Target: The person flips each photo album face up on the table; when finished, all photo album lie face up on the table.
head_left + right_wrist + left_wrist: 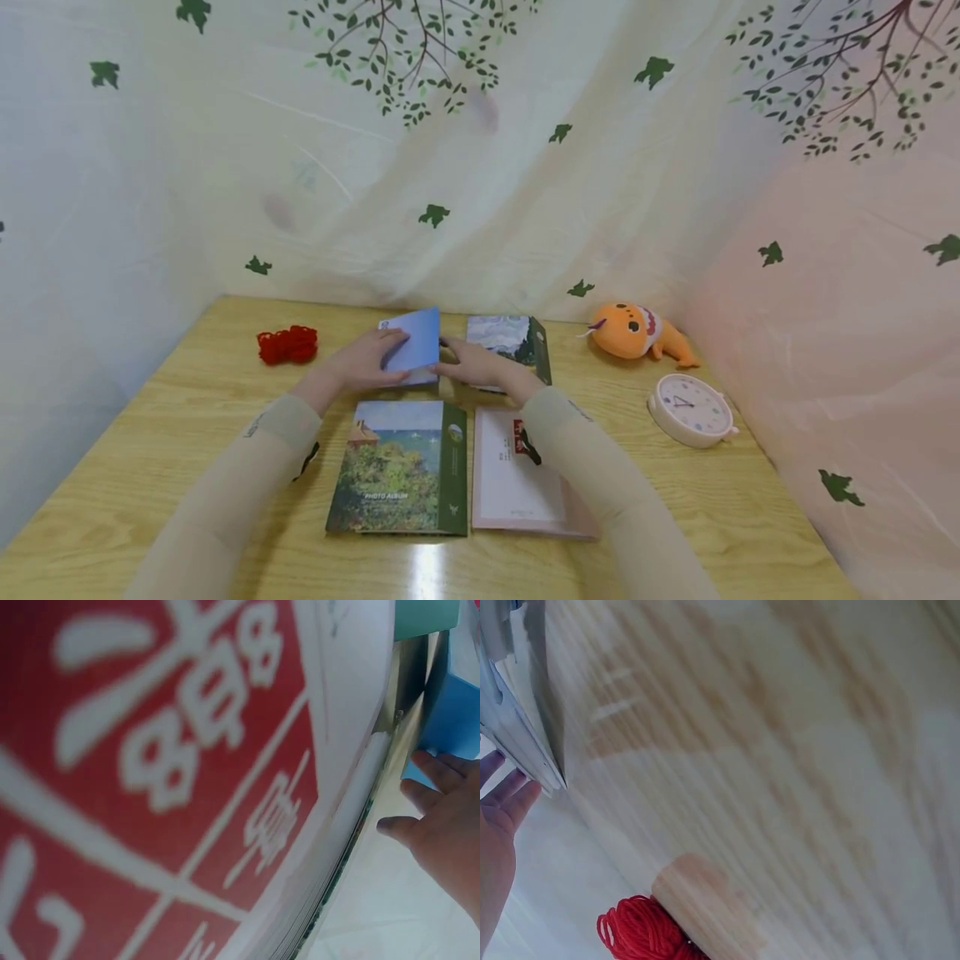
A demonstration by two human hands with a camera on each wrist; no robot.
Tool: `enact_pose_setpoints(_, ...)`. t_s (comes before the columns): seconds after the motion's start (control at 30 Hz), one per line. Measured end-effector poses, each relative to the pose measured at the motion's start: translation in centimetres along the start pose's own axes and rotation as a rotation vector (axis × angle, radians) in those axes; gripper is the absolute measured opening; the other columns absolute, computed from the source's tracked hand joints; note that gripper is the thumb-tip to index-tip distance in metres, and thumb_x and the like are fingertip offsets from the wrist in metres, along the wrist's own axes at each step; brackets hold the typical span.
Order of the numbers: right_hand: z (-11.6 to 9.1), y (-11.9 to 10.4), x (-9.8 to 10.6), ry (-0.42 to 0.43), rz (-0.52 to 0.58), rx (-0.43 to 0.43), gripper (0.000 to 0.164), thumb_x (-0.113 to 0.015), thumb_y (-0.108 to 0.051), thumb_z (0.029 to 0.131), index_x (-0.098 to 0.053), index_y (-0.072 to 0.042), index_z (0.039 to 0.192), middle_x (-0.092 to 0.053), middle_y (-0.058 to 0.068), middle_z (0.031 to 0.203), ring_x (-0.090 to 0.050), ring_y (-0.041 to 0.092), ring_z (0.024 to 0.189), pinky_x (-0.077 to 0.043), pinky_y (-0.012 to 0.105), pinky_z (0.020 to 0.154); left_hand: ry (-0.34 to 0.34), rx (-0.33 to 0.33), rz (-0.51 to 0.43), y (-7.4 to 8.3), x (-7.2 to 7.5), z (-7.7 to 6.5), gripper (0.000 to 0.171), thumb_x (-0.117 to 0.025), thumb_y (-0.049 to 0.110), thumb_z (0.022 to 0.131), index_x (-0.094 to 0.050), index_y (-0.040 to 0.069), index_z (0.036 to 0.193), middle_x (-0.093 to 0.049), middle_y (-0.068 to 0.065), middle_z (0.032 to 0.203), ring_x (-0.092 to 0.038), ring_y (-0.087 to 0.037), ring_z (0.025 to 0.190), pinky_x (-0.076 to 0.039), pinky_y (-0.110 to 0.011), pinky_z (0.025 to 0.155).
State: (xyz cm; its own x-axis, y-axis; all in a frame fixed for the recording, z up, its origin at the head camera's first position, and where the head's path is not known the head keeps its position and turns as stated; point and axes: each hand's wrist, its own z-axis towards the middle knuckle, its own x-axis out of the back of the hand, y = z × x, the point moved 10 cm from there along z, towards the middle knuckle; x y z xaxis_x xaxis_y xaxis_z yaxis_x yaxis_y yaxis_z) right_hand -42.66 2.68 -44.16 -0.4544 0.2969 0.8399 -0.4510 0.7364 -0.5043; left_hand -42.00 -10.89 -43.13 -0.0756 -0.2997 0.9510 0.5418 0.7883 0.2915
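Note:
A blue-covered book (414, 343) stands tilted toward the back middle of the table, between the two hands. My left hand (369, 360) grips its left side, fingers spread on the cover. In the left wrist view that hand's fingertips (529, 790) meet the edge of the pale book. At the book's right edge, my right hand (476, 363) touches it with extended fingers; the right wrist view shows these fingers (431, 769) against the blue surface. Nearby lie a landscape-covered album (498, 337), a photo album (397, 467) with a garden picture, and a pink-and-white book (517, 483).
Red yarn (288, 344) lies at the back left. An orange plush shark (626, 332) and a round pink clock (690, 408) are on the right. A printed curtain (360, 225) hangs behind the wooden table (180, 417). The right forearm passes over the pink-and-white book.

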Motion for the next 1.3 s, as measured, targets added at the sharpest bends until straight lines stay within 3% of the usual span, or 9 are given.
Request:
enact_pose_setpoints(0.43,-0.3,-0.9,1.1,0.016,0.147,0.075,0.084,-0.046,-0.055,0.094,-0.004,-0.015,0.153,-0.037,0.011,0.149,-0.036,0.022,0.136,-0.032,0.040,0.111,0.042,-0.030,0.004,0.8,0.7,0.4,0.074,-0.053,0.058,0.088,-0.031,0.021,0.148,-0.034,-0.013,0.150,-0.032,-0.036,0.136,-0.030,-0.057,0.107)
enact_pose_setpoints(0.87,-1.1,-2.3,1.8,0.098,0.082,0.152,0.086,-0.059,-0.047,0.090,-0.009,-0.016,0.153,-0.040,0.007,0.147,-0.037,0.023,0.136,-0.030,0.043,0.112,0.118,-0.057,-0.082,1.7,2.3,0.1,0.074,-0.060,0.054,0.085,-0.033,0.024,0.147,-0.040,-0.020,0.144,-0.045,-0.040,0.124,-0.045,-0.057,0.092)
enact_pose_setpoints(1.3,-1.9,-2.9,2.0,0.122,0.065,0.174,0.088,-0.063,-0.045,0.088,-0.012,-0.013,0.153,-0.040,0.010,0.147,-0.036,0.027,0.136,-0.028,0.046,0.112,0.196,-0.179,-0.245,4.3,4.0,0.0,0.066,-0.069,0.030,0.086,-0.042,0.011,0.142,-0.050,-0.022,0.136,-0.056,-0.038,0.114,-0.056,-0.044,0.080)
